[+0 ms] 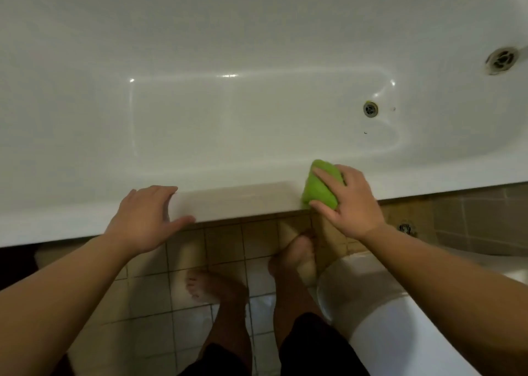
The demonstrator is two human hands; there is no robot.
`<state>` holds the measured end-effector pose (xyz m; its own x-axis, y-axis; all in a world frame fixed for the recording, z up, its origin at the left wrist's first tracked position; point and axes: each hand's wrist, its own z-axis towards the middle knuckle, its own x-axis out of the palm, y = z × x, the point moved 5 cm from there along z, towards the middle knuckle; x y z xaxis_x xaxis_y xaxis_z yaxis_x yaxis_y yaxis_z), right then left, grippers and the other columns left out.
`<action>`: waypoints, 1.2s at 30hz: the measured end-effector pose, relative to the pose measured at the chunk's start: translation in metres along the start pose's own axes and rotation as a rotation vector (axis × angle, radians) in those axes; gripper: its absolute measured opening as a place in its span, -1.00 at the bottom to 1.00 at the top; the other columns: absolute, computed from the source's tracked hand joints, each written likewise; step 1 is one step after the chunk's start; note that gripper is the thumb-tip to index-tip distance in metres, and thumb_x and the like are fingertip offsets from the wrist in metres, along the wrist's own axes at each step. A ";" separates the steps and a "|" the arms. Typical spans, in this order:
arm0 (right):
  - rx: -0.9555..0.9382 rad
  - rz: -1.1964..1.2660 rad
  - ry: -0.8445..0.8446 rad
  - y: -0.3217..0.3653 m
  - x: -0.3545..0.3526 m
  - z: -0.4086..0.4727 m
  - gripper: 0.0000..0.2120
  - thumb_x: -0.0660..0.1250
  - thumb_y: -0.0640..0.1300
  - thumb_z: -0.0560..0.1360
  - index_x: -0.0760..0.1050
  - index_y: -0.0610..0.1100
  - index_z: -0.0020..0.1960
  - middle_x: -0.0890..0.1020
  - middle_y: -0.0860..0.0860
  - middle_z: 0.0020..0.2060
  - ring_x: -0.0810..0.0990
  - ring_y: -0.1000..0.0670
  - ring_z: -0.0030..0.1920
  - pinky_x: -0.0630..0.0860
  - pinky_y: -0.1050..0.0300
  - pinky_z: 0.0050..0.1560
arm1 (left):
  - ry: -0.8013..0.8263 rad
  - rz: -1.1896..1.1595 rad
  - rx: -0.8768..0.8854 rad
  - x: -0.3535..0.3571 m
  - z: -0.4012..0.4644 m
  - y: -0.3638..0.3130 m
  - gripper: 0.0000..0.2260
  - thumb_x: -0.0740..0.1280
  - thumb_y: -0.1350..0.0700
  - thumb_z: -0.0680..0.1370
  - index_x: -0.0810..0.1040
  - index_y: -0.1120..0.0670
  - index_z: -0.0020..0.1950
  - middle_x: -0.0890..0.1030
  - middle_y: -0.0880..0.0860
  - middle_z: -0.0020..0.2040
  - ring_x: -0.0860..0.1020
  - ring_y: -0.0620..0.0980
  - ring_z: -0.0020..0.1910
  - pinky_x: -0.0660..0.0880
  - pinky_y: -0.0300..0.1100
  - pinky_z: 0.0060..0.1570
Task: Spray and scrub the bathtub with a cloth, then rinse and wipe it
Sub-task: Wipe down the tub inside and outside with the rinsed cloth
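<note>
Two hands on the bathtub (234,201) rim: right hand (347,201) grips the green cloth (318,188), left hand (145,215) rests open alongside.

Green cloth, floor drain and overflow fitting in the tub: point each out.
green cloth (318,188), head view, middle of its exposed face.
floor drain (370,108), head view, centre of its grate.
overflow fitting (502,60), head view, centre of the round plate.
</note>
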<state>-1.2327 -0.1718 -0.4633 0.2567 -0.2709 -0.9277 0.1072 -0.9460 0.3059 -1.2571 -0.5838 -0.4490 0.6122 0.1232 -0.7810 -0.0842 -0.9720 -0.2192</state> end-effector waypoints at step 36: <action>-0.301 0.049 0.256 0.439 0.129 0.121 -0.26 0.31 0.45 0.45 0.25 0.18 0.53 0.47 -0.09 0.27 0.46 -0.19 0.20 0.48 -0.10 0.21 | -0.239 -0.087 -0.216 -0.007 -0.089 0.260 -0.20 0.45 -0.34 0.46 0.39 0.09 0.55 0.39 0.18 0.54 0.28 0.19 0.56 0.04 0.33 0.54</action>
<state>-1.2684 -0.6436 -0.4747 0.4953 -0.2252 -0.8390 0.3560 -0.8284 0.4325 -1.2132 -0.8551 -0.4482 0.4054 0.2261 -0.8857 0.1450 -0.9726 -0.1819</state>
